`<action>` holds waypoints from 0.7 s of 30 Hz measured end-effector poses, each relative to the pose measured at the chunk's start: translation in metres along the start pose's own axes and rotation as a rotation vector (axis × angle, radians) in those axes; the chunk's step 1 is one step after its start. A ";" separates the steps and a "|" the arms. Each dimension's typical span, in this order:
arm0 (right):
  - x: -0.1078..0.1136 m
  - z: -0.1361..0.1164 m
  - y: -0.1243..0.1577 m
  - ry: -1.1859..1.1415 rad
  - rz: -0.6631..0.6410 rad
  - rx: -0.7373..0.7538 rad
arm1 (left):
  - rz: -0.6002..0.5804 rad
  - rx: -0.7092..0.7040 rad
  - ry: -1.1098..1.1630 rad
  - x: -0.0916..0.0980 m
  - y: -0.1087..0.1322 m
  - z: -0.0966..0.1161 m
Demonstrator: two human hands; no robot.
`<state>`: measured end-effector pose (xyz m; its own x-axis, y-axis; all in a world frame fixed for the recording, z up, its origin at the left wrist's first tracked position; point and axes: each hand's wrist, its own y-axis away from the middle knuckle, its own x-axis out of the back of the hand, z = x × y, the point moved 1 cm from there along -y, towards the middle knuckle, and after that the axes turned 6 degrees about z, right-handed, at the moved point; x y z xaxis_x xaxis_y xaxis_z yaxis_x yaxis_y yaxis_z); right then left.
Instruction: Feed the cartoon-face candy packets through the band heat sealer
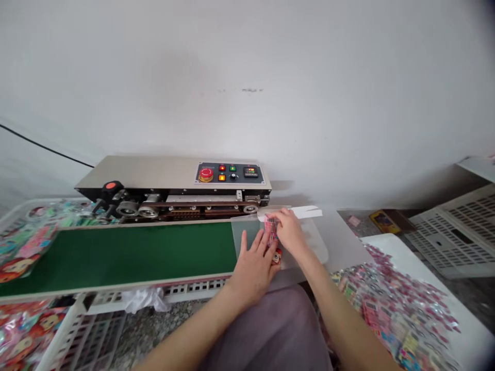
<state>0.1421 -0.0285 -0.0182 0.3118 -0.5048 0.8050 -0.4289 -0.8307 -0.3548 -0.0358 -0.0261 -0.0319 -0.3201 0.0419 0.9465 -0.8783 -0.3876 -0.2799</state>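
Observation:
A small pink printed packet [270, 226] lies at the right end of the green conveyor belt [154, 247], on a clear plastic sheet. My left hand [253, 265] rests on the packet's lower part with its fingers spread and flat. A red-and-white printed figure [277, 255] shows beside its fingertips. At the packet's top edge, the fingers of my right hand [286, 230] are curled in and pinch it. Part of the packet is covered by both hands. White strips [307, 212] stick out just beyond my right hand.
Behind the belt stands a sealing machine [174, 175] with rollers, lit buttons and a red stop knob [205, 175]. Filled printed bags [23, 252] lie at the left. Many small packets fill a white tray [425, 268] at the right, near a white plastic crate [456, 232].

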 end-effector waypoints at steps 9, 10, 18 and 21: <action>-0.003 0.000 -0.006 -0.025 -0.045 -0.016 | 0.012 0.011 0.028 0.004 0.001 0.001; -0.002 0.000 -0.006 -0.031 -0.042 -0.017 | 0.013 0.015 0.028 0.006 0.001 0.001; 0.029 0.014 0.033 -0.186 0.190 -0.074 | 0.031 0.004 0.090 0.013 -0.016 0.003; 0.031 0.014 0.062 -0.225 0.231 -0.127 | 0.053 -0.010 0.072 0.000 -0.019 -0.001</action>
<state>0.1370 -0.0991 -0.0224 0.3674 -0.7269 0.5802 -0.6079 -0.6598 -0.4416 -0.0195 -0.0176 -0.0262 -0.3905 0.0878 0.9164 -0.8627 -0.3822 -0.3310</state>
